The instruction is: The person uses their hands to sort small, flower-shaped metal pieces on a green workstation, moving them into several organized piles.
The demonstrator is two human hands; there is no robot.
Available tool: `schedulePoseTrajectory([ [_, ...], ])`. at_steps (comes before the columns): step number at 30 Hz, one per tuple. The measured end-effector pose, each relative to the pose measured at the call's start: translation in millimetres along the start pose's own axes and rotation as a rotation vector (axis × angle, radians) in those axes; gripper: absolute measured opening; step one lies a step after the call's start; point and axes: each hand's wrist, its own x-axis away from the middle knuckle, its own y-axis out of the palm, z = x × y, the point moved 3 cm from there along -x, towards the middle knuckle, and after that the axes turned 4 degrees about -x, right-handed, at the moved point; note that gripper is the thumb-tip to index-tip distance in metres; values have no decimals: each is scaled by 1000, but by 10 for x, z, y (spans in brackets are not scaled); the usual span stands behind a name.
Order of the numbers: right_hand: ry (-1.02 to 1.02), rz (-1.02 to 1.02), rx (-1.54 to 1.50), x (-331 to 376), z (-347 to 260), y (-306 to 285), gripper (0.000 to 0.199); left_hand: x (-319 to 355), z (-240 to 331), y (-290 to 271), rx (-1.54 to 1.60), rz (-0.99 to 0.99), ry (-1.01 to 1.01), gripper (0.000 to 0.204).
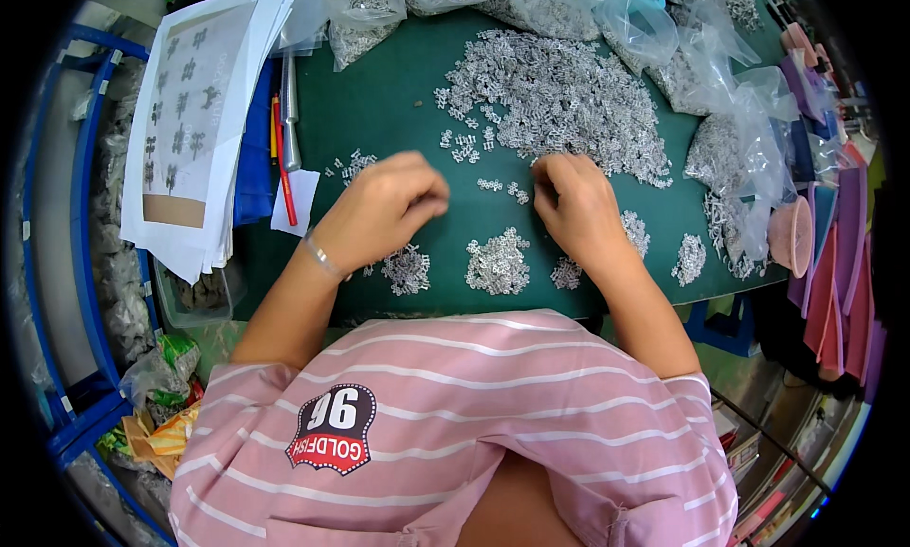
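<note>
Small silvery metal pieces lie on the green tabletop [384, 111], with a large heap [559, 97] at the far middle. My left hand [389, 201] is closed, knuckles up, beside a small group of pieces [354, 165]; whatever its curled fingers hold is hidden. At the near edge of the large heap, my right hand [576, 204] has its fingers bent together and pointing down. Its fingertips are too hidden to show what they hold. Between the hands lie a few loose pieces [502, 187]. A small pile [498, 263] sits nearer to me, with another pile [408, 269] below my left wrist.
Clear plastic bags [716, 158] of metal pieces line the far and right edges. At the left are printed sheets [194, 111], a red pen [286, 173] and a blue rack [81, 234]. A pink cup [791, 236] stands by the right edge, near coloured folders [844, 263].
</note>
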Motion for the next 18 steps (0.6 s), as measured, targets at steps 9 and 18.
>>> schedulePoseTrajectory([
  [9,-22,79,49,-94,44,28,14,-651,-228,430,-273,202,-17,18],
  [18,45,71,-87,27,63,-167,14,-585,-96,403,-121,229,47,7],
])
